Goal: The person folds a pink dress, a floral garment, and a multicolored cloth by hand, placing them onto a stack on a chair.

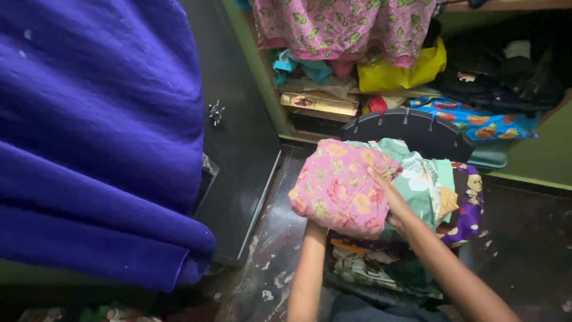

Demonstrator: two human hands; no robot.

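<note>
pink floral folded cloth (pixel 339 188), seemingly atop clothes pile

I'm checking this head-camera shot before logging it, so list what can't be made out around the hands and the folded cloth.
- Left hand: hidden under the pink floral folded cloth; its grip cannot be seen.
- Right hand: fingers lie on the cloth, palm side hidden.
- Pile of printed clothes beneath: lower layers covered by the cloth and arms.
- Left part of the view: blocked by the purple fabric.
- Dark bag on the shelf: too dim for detail.

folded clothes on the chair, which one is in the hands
The pink floral bundle, gripped by the right hand on top and the left hand underneath, mostly hidden. The mint-green piece and purple print lie untouched.
</note>
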